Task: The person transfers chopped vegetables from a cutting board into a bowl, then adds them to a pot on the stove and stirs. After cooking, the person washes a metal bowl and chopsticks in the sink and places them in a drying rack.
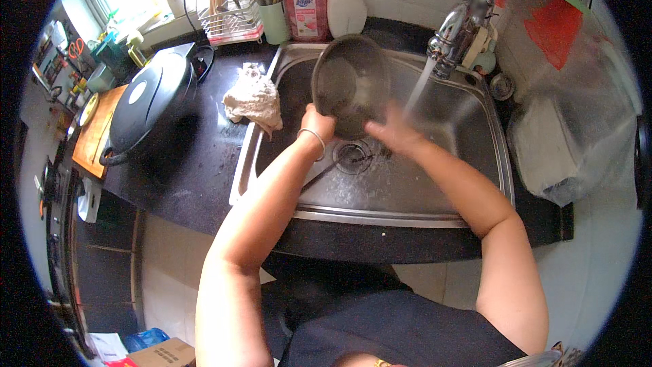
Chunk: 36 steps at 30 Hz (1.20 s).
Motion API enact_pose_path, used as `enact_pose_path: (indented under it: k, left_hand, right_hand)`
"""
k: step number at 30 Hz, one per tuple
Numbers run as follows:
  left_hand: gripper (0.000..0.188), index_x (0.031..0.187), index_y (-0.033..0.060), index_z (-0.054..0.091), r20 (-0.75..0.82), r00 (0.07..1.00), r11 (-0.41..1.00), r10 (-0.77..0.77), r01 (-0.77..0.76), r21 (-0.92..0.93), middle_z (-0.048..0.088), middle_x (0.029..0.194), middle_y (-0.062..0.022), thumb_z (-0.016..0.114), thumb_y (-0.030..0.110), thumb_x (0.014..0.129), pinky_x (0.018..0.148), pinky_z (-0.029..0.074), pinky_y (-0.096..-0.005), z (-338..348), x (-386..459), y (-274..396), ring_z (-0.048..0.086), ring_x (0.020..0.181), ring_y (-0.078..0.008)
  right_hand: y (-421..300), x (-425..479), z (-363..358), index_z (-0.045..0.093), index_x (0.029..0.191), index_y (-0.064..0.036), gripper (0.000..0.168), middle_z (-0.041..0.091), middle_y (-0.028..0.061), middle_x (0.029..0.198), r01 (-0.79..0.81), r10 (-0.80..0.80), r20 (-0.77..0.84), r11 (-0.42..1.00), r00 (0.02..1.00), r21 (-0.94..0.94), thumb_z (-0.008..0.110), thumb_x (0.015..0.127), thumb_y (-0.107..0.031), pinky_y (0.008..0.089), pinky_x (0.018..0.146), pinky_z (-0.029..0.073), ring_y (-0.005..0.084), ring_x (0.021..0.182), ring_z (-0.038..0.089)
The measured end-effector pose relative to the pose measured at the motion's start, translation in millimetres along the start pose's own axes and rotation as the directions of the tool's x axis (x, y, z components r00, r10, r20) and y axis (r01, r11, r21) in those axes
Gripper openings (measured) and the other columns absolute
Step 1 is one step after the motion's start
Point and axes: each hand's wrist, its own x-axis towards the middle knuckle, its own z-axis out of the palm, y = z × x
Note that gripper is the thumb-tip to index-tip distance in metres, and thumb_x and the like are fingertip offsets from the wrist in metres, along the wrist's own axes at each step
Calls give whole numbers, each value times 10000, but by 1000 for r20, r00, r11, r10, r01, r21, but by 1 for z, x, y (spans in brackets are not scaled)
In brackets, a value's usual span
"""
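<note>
A round metal bowl (351, 74), tilted up on its side and slightly blurred, is held above the sink (438, 183). My left hand (320, 123), with a bangle at the wrist, grips the bowl's lower left edge. At its lower right edge is my right hand (395, 130), blurred, thumb and fingers spread; whether it grips the rim is unclear. Water (420, 84) runs from the chrome faucet (453, 30) just right of the bowl. Beneath the bowl, the drain (352, 157) shows in the wet sink floor.
A crumpled cloth (253, 97) lies at the sink's left rim. Further left are a black lidded pot (147, 97) and a wooden cutting board (99, 132). Behind the sink stand a pink soap bottle (306, 2) and a white bottle (347, 7). A plastic-wrapped package (545, 142) sits right.
</note>
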Motion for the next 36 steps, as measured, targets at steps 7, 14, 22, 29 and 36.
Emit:
enact_pose_path:
  k: [7, 14, 22, 29, 36]
  left_hand:
    - [500, 1115, 13, 221, 188, 952, 951, -243, 272, -150, 396, 1097, -247, 476, -88, 697, 602, 527, -518, 27, -52, 47, 507, 924, -419]
    - [525, 1152, 37, 201, 435, 889, 937, -144, 264, -229, 430, 1060, -229, 494, -58, 727, 557, 543, -465, 32, -48, 28, 506, 950, -388]
    - [502, 1145, 3, 206, 242, 967, 992, -74, 96, -82, 460, 1049, -249, 478, -40, 725, 486, 528, -491, 20, -34, 33, 565, 780, -412]
    - [594, 1217, -96, 155, 370, 928, 813, -53, -175, 555, 550, 973, -264, 495, 29, 745, 612, 504, -433, 35, -62, 41, 571, 872, -363]
    - [703, 1277, -70, 77, 276, 955, 503, 109, -292, 813, 514, 1002, -295, 526, 84, 759, 774, 450, -424, 34, -64, 41, 539, 897, -405]
  right_hand:
    - [22, 9, -18, 493, 921, 30, 520, 477, 209, 1020, 376, -582, -67, 604, 810, -703, 685, 615, -345, 419, 792, 419, 362, 937, 479]
    - [24, 20, -26, 466, 1037, -13, 393, 527, 149, 980, 157, -265, -505, 957, 821, -246, 630, 693, -112, 365, 811, 417, 288, 919, 525]
    - [34, 17, 5, 504, 1085, 0, 408, 530, 179, 1068, 219, -204, 81, 902, 976, -373, 609, 721, -152, 355, 863, 394, 307, 1010, 497]
    - [25, 18, 9, 500, 1019, -15, 310, 568, 126, 922, 18, 292, -268, 644, 918, 765, 546, 721, -88, 393, 707, 446, 267, 783, 559]
    - [-28, -13, -12, 579, 862, -84, 188, 583, 29, 786, -66, 130, 35, 240, 991, 969, 555, 768, -245, 329, 704, 451, 173, 756, 563]
